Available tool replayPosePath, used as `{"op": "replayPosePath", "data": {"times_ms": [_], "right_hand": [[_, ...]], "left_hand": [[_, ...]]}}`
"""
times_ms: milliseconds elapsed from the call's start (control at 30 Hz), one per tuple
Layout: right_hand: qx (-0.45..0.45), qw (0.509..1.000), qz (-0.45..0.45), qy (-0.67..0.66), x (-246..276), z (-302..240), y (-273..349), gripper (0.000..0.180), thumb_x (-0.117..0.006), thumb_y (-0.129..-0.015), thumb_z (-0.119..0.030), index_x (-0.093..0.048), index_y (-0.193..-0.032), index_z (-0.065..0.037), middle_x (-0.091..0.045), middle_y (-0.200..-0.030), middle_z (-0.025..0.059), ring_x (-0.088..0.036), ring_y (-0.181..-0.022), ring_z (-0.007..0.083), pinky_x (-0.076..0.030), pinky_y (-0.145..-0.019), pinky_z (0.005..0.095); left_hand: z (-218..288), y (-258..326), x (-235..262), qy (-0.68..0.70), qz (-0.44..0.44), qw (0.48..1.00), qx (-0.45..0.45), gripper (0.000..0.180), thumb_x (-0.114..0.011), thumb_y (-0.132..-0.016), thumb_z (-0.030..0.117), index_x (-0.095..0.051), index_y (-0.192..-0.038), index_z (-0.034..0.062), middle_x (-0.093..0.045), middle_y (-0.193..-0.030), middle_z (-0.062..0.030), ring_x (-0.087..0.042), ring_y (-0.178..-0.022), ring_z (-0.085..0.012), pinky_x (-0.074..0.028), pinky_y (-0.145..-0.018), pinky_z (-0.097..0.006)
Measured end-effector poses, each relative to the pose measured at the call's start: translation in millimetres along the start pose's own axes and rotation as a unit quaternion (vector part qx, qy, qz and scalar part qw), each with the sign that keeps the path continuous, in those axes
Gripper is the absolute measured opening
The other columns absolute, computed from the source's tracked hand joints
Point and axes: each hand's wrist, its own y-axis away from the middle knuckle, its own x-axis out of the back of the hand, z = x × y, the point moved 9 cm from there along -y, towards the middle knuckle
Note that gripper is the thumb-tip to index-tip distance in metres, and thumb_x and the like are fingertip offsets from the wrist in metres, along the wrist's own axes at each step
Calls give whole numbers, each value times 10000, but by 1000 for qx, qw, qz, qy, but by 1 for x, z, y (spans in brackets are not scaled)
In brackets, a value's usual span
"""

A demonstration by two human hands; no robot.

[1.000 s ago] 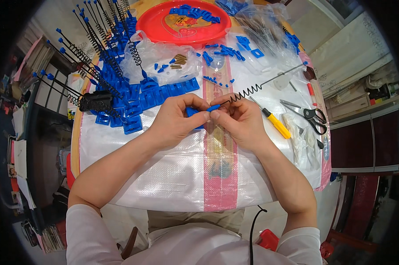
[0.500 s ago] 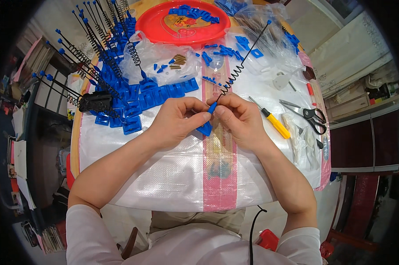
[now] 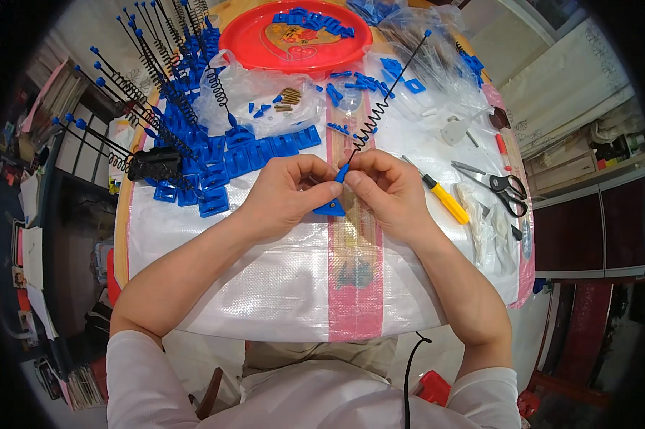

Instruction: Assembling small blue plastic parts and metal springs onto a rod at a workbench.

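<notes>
My left hand (image 3: pixel 286 193) is closed, its thumb and forefinger pinching a small blue cone-shaped sleeve (image 3: pixel 341 174). From the sleeve's tip a black spring rod (image 3: pixel 369 130) rises toward the upper right, coiled in its lower part, straight above, with a blue knob on the end. Closed too, my right hand (image 3: pixel 390 191) pinches at the sleeve's other side, where the rod enters it. Below the fingertips shows part of a blue plastic base (image 3: pixel 331 209); my left fingers hide how it joins the sleeve.
Blue bases (image 3: pixel 261 152) and upright spring rods (image 3: pixel 151 71) crowd the left. A red tray (image 3: pixel 229 50) with blue parts stands at the back. Brass pins (image 3: pixel 289 98) lie on a plastic bag. On the right are a yellow-handled screwdriver (image 3: pixel 447 202), scissors (image 3: pixel 507 190) and a red pen (image 3: pixel 502 151).
The rod has tilted slightly more upright, its knob shifting a little left. The blue base below my fingers has turned and shows more of its flat face. Both hands keep nearly the same place.
</notes>
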Motion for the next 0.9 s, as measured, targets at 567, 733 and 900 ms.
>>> {"op": "replayPosePath", "data": {"times_ms": [567,733,900], "right_hand": [[0,1000,-4,15,0,1,0,184,-586,-970,-108,-634,-1075,35,-662,-934,39,-588,-835,69,-482,-737,229],[-4,999,23,36,5,-2,0,188,-580,-971,-111,-646,-1082,25,-662,-900,34,-569,-829,66,-466,-735,229],[0,998,63,-1,13,-3,0,185,-590,-952,-77,-641,-1103,16,-601,-789,-22,-502,-703,12,-402,-623,190]], "left_hand": [[-4,0,0,20,-3,1000,13,204,-705,-891,129,-674,-1024,-23,-676,-901,-25,-606,-793,-61,-492,-709,-210],[-2,1,-3,49,-21,998,39,206,-656,-914,58,-650,-1092,-46,-696,-1008,-107,-656,-916,-142,-519,-842,-281],[-3,1,-5,94,-24,994,44,186,-632,-929,58,-633,-1090,-35,-685,-1028,-106,-660,-930,-157,-546,-856,-326]]}}
